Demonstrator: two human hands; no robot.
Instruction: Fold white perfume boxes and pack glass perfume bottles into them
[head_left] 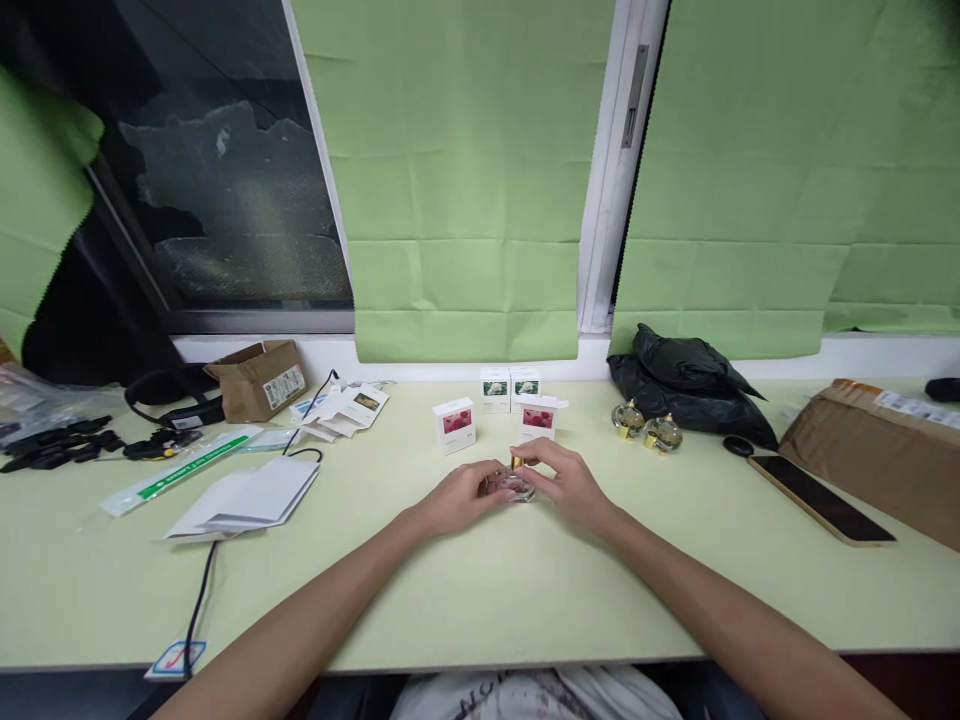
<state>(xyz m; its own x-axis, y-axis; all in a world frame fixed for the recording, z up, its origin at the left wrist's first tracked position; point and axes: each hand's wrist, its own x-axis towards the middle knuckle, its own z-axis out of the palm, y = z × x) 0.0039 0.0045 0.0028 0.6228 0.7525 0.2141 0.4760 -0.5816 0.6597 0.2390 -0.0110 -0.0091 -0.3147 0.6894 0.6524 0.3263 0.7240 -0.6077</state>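
Observation:
On the table in front of me sits a small faceted clear glass bottle [519, 488] with a gold neck piece [516, 461] on top. My left hand [463, 497] is closed around the bottle's left side. The fingers of my right hand [566, 485] pinch the gold piece from above, with the thumb low by the glass; the fingers partly hide both. Just beyond my hands are a white box with a red flower picture [454, 427] and a similar box [538, 420] with its lid flap open. Two more white boxes [496, 390] with white flower pictures stand behind.
Two glass bottles with gold parts [646, 428] stand right of the boxes, near black plastic bags [686, 385]. A phone [821, 498] and a cardboard parcel [877, 455] lie at right. At left are folded white papers [244, 498], a black cable [202, 590] and an open carton [259, 383].

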